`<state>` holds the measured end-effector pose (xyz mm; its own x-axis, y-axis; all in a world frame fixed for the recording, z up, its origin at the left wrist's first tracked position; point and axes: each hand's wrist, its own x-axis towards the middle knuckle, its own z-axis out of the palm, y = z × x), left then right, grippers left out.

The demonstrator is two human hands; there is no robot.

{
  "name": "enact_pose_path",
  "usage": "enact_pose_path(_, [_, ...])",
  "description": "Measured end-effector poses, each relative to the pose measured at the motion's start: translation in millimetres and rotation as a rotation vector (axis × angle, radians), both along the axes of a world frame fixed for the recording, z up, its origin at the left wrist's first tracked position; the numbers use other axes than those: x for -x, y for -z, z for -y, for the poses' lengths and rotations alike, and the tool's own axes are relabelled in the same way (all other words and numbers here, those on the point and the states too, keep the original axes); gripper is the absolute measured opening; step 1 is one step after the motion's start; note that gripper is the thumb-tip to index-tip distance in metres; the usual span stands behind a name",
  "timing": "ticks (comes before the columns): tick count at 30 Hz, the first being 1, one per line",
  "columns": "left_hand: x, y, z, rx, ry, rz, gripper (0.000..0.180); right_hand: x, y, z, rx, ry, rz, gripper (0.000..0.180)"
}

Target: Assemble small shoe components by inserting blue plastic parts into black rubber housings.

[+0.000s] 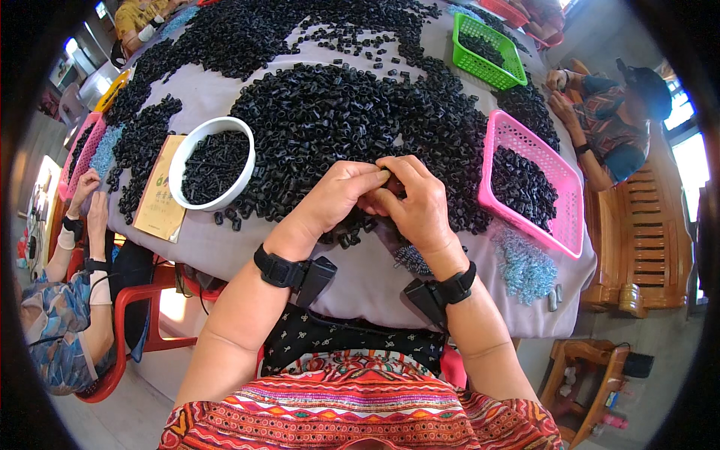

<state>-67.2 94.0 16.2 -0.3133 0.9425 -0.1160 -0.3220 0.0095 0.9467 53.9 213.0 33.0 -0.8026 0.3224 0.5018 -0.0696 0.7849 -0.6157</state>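
Observation:
My left hand and my right hand meet over the near edge of a large heap of small black plastic pieces. Both are closed, thumbs and fingertips pinched together. Whatever lies between them is hidden by the fingers, apart from a dark spot at the fingertips. To the left stands a white round tub with thin black parts in it. On the right is a pink perforated basket holding more black pieces. Below my right hand, a small cluster of greyish bits partly shows.
A yellow booklet lies beside the tub. Light-blue clear bits are piled near the pink basket. Farther back stands a green basket. Other people sit around the cloth-covered table, with a red chair at left and a wooden bench at right.

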Motion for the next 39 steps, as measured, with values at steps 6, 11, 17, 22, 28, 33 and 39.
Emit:
enact_pose_path(6, [-4, -2, -2, -0.019, -0.064, 0.011, 0.029, 1, 0, 0, 0.042, 0.029, -0.04, 0.036])
enact_pose_path(11, [-3, 0, -1, -0.036, -0.041, -0.004, 0.03, 1, 2, 2, 0.025, 0.044, -0.061, 0.034])
enact_pose_path(17, [-2, 4, 0, -0.046, -0.04, 0.03, 0.032, 0, 6, 0, -0.072, 0.029, -0.081, 0.033])
enact_pose_path(22, [-3, 8, -4, -0.062, -0.081, -0.052, 0.037, 3, 2, 0, 0.015, 0.057, -0.09, 0.034])
enact_pose_path(28, [10, -10, 7, -0.022, -0.292, -0.297, 0.034, -13, -37, -34, -0.117, 0.393, -0.211, 0.036])
enact_pose_path(33, [1, -8, 6, 0.017, -0.315, -0.661, 0.017, -34, -36, -78, -0.275, 0.63, -0.108, 0.036])
enact_pose_path(39, [4, -1, 5, 0.05, -0.267, -1.049, 0.022, -33, -31, -80, -0.493, 0.646, -0.049, 0.041])
